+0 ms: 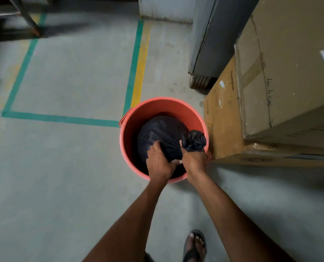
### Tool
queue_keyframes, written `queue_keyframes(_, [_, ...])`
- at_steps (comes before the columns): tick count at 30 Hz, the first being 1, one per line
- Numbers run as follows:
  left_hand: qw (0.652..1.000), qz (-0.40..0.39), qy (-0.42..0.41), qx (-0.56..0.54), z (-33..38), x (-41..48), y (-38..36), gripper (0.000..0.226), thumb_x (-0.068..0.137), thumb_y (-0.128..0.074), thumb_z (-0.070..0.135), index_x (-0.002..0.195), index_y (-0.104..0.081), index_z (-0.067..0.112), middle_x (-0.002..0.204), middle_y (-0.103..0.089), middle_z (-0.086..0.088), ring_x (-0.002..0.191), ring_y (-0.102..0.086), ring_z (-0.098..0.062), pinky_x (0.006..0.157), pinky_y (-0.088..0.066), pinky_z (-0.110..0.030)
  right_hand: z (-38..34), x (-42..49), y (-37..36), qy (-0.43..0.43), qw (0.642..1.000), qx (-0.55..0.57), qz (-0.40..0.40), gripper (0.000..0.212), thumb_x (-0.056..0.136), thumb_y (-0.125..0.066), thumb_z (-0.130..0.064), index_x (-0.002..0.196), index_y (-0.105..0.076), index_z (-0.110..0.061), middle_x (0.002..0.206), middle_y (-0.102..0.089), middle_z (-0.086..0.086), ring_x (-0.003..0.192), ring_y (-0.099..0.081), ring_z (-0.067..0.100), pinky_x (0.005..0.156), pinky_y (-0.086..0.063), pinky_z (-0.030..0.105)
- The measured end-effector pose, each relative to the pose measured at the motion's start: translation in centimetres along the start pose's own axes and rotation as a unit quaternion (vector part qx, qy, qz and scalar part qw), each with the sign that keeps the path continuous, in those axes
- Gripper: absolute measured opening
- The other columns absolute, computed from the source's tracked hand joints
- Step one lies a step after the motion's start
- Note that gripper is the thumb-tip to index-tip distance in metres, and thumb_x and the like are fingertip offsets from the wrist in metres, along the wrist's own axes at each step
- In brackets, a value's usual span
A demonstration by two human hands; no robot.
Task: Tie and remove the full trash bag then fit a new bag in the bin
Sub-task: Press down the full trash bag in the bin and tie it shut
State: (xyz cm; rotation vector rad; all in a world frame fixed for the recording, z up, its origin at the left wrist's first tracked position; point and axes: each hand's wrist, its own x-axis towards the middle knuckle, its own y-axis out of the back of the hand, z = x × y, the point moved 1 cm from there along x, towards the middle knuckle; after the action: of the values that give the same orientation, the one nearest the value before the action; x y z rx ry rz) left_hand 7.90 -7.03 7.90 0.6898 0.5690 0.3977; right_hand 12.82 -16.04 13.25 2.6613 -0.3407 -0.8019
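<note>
A round orange bin (138,118) stands on the concrete floor. Inside it sits a full black trash bag (161,131), its neck gathered and twisted toward the near right rim. My left hand (160,161) grips the bag's twisted neck low down, against the bulging body. My right hand (194,159) is closed around the neck just above, and the bag's crumpled loose top (194,139) sticks up out of that fist. No new bag is in view.
Large cardboard boxes (270,82) stand right beside the bin on the right. A grey metal cabinet (210,44) is behind them. Green and yellow floor tape (136,63) runs to the left of the bin. My sandalled foot (194,246) is at the bottom.
</note>
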Motion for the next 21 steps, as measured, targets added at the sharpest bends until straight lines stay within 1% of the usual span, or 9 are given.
queue_keyframes(3, [0.989,-0.003,0.076,-0.125,0.7,-1.3,0.7,0.081,0.069,-0.087,0.035,0.133,-0.040,0.019,0.103,-0.071,0.003,0.106,-0.069,-0.028,0.085,-0.052,-0.033,-1.2,-0.7,1.0,0.034,0.999,-0.032,-0.027,0.018,0.079,-0.085,-0.008,0.094,-0.076,-0.009,0.071,-0.059,-0.017,0.061,-0.057,-0.022,0.055,-0.045,0.001])
queue_keyframes(5, [0.985,-0.004,0.080,-0.152,1.2,-1.7,1.2,0.081,0.071,-0.086,0.030,0.137,-0.040,0.022,0.095,-0.069,0.012,0.103,-0.070,-0.023,0.084,-0.049,-0.027,-2.0,-1.1,1.3,0.025,0.997,-0.021,-0.067,0.018,0.078,-0.086,-0.008,0.091,-0.077,-0.016,0.074,-0.068,-0.016,0.069,-0.067,-0.010,0.072,-0.061,0.022])
queue_keyframes(9, [0.993,-0.014,-0.006,-0.118,1.4,-0.7,1.8,0.097,0.073,-0.085,0.026,0.154,-0.033,0.021,0.138,-0.054,-0.005,0.127,-0.055,-0.025,0.105,-0.048,-0.041,-2.4,-1.1,0.7,-0.021,0.993,0.077,-0.092,0.023,0.082,-0.084,-0.010,0.103,-0.077,-0.010,0.093,-0.080,0.003,0.088,-0.077,0.022,0.080,-0.064,0.042])
queue_keyframes(11, [0.996,-0.020,-0.049,-0.071,1.9,0.1,1.9,0.093,0.077,-0.078,0.029,0.157,-0.030,0.027,0.135,-0.051,-0.008,0.117,-0.060,-0.031,0.096,-0.053,-0.047,-2.4,-0.7,0.1,-0.027,0.990,0.108,-0.087,0.024,0.082,-0.084,-0.013,0.105,-0.077,-0.010,0.095,-0.080,0.005,0.088,-0.078,0.023,0.078,-0.064,0.044])
queue_keyframes(13, [0.995,-0.027,-0.087,-0.035,2.6,1.1,2.3,0.082,0.081,-0.069,0.036,0.155,-0.035,0.029,0.129,-0.055,-0.011,0.106,-0.064,-0.034,0.087,-0.055,-0.047,-2.8,-0.5,-0.5,0.008,0.996,0.045,-0.075,0.021,0.079,-0.085,-0.020,0.098,-0.079,-0.014,0.092,-0.080,0.001,0.087,-0.077,0.019,0.081,-0.063,0.043])
queue_keyframes(15, [0.992,-0.048,-0.106,-0.044,3.2,1.9,3.2,0.064,0.081,-0.060,0.037,0.143,-0.051,0.026,0.119,-0.062,-0.011,0.101,-0.064,-0.032,0.083,-0.052,-0.043,-3.8,-1.1,-0.8,0.053,0.996,-0.025,-0.071,0.011,0.078,-0.084,-0.023,0.087,-0.078,-0.019,0.087,-0.080,-0.001,0.081,-0.076,0.011,0.076,-0.063,0.033])
queue_keyframes(17, [0.989,-0.075,-0.101,-0.074,3.3,2.7,4.3,0.030,0.079,-0.054,0.038,0.102,-0.066,0.022,0.098,-0.069,-0.010,0.091,-0.066,-0.029,0.072,-0.048,-0.037,-4.8,-1.9,-1.1,0.081,0.987,-0.047,-0.134,0.009,0.082,-0.082,-0.018,0.090,-0.078,-0.020,0.090,-0.080,-0.001,0.084,-0.076,0.009,0.079,-0.062,0.031])
queue_keyframes(18, [0.988,-0.087,-0.085,-0.091,3.2,3.2,4.9,0.019,0.078,-0.053,0.037,0.085,-0.062,0.023,0.089,-0.070,-0.011,0.084,-0.067,-0.026,0.068,-0.045,-0.035,-5.3,-2.1,-1.1,0.079,0.978,-0.030,-0.189,0.015,0.085,-0.080,-0.015,0.098,-0.078,-0.020,0.096,-0.080,-0.001,0.092,-0.076,0.011,0.087,-0.061,0.034])
queue_keyframes(21, [0.985,-0.086,-0.039,-0.142,2.5,5.4,6.8,0.027,0.083,-0.058,0.031,0.087,-0.069,0.007,0.090,-0.075,-0.015,0.087,-0.071,-0.030,0.075,-0.053,-0.041,-5.9,-1.7,0.4,0.078,0.964,0.048,-0.250,0.031,0.090,-0.077,-0.009,0.114,-0.073,-0.028,0.115,-0.076,0.002,0.105,-0.073,0.011,0.093,-0.058,0.033])
